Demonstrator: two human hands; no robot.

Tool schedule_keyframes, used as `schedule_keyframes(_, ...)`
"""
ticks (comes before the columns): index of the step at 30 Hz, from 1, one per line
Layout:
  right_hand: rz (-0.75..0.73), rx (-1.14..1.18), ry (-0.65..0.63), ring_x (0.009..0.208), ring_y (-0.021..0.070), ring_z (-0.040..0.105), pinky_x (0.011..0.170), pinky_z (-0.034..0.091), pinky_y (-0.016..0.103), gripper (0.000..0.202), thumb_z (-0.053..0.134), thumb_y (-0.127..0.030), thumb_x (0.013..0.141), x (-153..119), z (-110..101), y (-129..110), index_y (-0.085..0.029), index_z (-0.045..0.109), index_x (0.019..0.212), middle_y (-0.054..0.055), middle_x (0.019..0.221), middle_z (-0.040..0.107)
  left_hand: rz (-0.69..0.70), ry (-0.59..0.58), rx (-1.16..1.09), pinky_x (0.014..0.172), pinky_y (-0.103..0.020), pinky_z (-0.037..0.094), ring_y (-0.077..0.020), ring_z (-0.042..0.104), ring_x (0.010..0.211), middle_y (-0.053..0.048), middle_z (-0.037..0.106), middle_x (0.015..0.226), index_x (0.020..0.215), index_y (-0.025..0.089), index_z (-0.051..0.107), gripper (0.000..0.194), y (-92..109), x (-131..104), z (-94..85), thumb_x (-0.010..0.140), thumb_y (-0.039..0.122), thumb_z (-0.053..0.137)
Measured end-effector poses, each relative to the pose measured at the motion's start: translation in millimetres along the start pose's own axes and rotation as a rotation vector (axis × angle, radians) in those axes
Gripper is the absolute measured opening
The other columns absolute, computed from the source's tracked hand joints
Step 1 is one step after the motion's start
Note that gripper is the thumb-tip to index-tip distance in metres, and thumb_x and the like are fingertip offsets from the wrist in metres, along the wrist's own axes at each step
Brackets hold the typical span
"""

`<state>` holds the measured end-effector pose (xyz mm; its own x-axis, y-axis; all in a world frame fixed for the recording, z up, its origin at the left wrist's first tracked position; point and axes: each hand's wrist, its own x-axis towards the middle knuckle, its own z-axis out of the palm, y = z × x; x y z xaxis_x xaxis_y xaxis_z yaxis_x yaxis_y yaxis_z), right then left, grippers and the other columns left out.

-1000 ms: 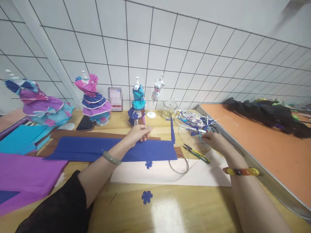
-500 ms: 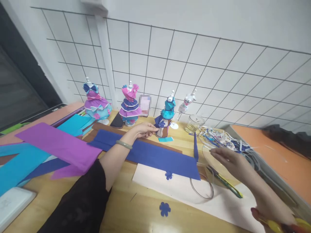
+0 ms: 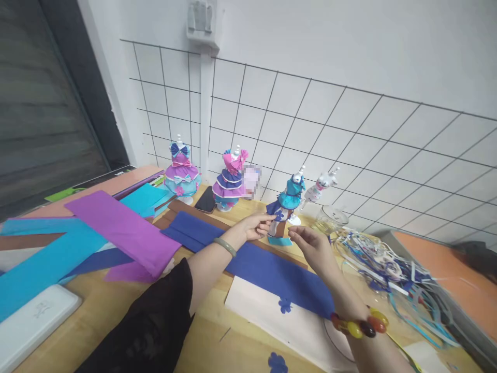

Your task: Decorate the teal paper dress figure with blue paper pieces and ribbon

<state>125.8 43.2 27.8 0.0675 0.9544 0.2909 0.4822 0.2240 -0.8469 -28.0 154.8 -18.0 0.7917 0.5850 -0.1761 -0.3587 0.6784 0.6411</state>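
Observation:
My left hand (image 3: 257, 227) is closed, with its fingertips pinching a small dark-blue paper flower (image 3: 279, 215). The flower sits against the skirt of a miniature dress form in a teal paper dress (image 3: 290, 195); whether it is fixed there I cannot tell. My right hand (image 3: 311, 245) is just to the right, thumb and fingers pinched together near the skirt's lower edge. Anything between those fingers is too small to make out. Another blue flower (image 3: 284, 305) lies on a pale paper strip (image 3: 248, 298), and a further cut-out flower (image 3: 277, 362) is on the wooden table.
A blue crepe strip (image 3: 267, 264) runs under my forearms. Purple paper (image 3: 124, 228) and a white power bank (image 3: 39, 321) lie left. Two dressed forms, a bare form (image 3: 324, 181), a phone (image 3: 205, 200) and a glass jar (image 3: 334, 217) stand behind. Tangled ribbons (image 3: 388, 264) lie right.
My right hand has moved left and forward from beside the ribbons to the teal dress form, its fingers now pinched. The left hand stays at the flower. The camera view has turned left.

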Motion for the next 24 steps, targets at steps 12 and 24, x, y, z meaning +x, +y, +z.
schedule_keyframes(12,-0.045,-0.046,0.187,0.071,0.0223,0.062,0.068,0.048,0.037,0.034,0.058,-0.043,0.072,22,27,22,-0.013,0.066,0.088,0.011,0.083,0.069,-0.033,-0.039,-0.105,0.029,-0.01,0.017,0.0019,0.024,0.031,0.008,0.033,0.051,0.065,0.013,0.044,0.019,-8,3,1.1,0.082,0.016,0.05)
schedule_keyframes(24,-0.355,-0.423,0.303,0.07,0.0191,0.055,0.066,0.043,0.032,0.026,0.048,-0.034,0.081,32,38,23,-0.017,0.067,0.087,0.008,0.08,0.062,-0.03,-0.085,-0.141,0.029,-0.011,0.018,0.0002,0.025,0.031,0.008,0.034,0.048,0.066,0.012,0.045,0.018,-9,5,-2.9,0.083,0.016,0.045)
